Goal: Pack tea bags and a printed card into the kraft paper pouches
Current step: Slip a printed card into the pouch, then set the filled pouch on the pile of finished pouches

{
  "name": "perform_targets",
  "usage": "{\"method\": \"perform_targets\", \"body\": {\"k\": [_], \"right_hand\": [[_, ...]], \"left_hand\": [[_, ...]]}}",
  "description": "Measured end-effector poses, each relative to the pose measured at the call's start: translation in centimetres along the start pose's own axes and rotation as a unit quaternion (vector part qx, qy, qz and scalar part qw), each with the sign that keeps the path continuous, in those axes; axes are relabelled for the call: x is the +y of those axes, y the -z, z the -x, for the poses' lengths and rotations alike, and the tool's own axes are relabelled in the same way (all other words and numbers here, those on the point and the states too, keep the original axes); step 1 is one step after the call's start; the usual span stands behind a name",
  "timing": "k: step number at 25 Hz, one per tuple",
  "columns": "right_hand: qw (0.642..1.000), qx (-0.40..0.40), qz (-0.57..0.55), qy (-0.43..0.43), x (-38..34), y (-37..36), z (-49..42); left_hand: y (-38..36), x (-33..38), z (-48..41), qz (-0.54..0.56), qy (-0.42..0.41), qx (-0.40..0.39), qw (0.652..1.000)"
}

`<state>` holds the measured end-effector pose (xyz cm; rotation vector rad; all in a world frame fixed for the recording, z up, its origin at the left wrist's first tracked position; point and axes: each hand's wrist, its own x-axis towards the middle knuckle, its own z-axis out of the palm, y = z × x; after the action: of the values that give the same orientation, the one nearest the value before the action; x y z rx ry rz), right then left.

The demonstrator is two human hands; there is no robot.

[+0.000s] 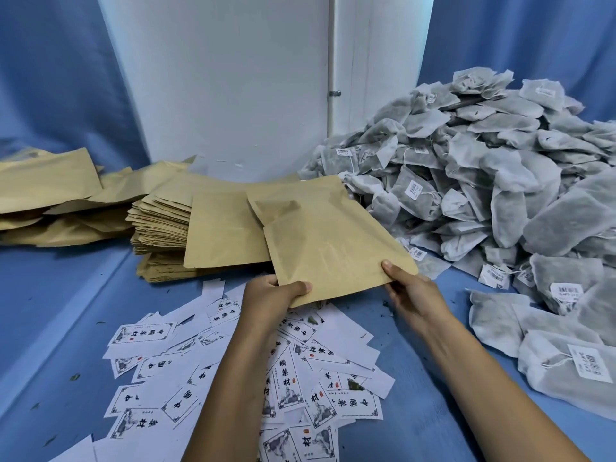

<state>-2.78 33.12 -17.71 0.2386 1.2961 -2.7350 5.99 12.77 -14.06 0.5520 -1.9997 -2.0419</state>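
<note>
Both hands hold one kraft pouch (336,248) by its near edge — left hand (270,298) pinching the left corner, right hand (411,291) the right — above the scattered printed cards (293,378), between the pouch stack (160,228) and the tea bag heap (483,181)

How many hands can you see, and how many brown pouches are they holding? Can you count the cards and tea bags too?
Hands: 2, left hand and right hand
Kraft paper pouch held by both: 1
Printed cards: too overlapped to count
Tea bags: too heaped to count
Total counted: 3
</note>
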Motion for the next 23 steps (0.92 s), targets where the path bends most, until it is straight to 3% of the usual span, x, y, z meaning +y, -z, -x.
{"method": "perform_targets", "body": {"k": [4,8,15,19,23], "right_hand": [[1.000,0.024,0.000,0.005,0.1,-0.1,0.1],[1.000,-0.014,0.019,-0.019,1.0,-0.8,0.3],[0.998,-0.047,0.040,-0.018,1.3,-1.4,0.9],[0.989,-0.014,0.149,-0.022,1.5,-1.6,1.4],[0.968,0.020,0.241,0.058,0.8,-3.0,2.7]], "left_hand": [[-0.4,-0.2,0.0,0.025,0.003,0.007,1.000],[-1.5,-0.7,-0.1,0.168,-0.016,0.097,0.981],[-1.5,-0.6,-0.1,0.163,-0.001,0.099,0.982],[-1.7,-0.9,0.2,0.130,0.016,0.087,0.988],[-1.4,0.6,-0.1,0.072,0.008,0.037,0.997]]}}
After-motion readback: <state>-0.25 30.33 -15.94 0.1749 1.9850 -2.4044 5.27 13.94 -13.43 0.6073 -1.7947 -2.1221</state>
